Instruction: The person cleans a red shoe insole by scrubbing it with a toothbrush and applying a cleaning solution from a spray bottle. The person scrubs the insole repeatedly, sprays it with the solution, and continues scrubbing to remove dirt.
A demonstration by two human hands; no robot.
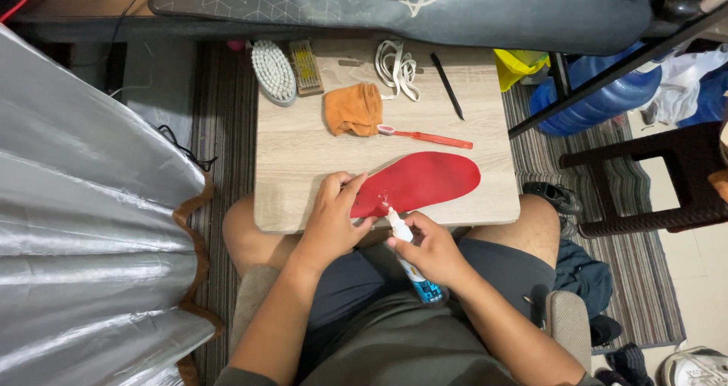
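Note:
A red shoe insole (425, 181) lies flat on a small light-wood table (303, 158) over my lap. My left hand (334, 215) presses down on the insole's near-left end with fingers and thumb. My right hand (428, 249) grips a small white glue tube (406, 253) with a blue label, its nozzle touching the insole's heel end beside my left thumb. A small shiny blob sits at the nozzle tip.
On the table behind the insole: a red toothbrush (428, 136), an orange cloth (353, 109), a white bristle brush (273, 71), a tan brush (305, 67), white laces (396, 69), a black pen (447, 86). Silver fabric (83, 227) hangs at left; a dark chair (667, 181) stands at right.

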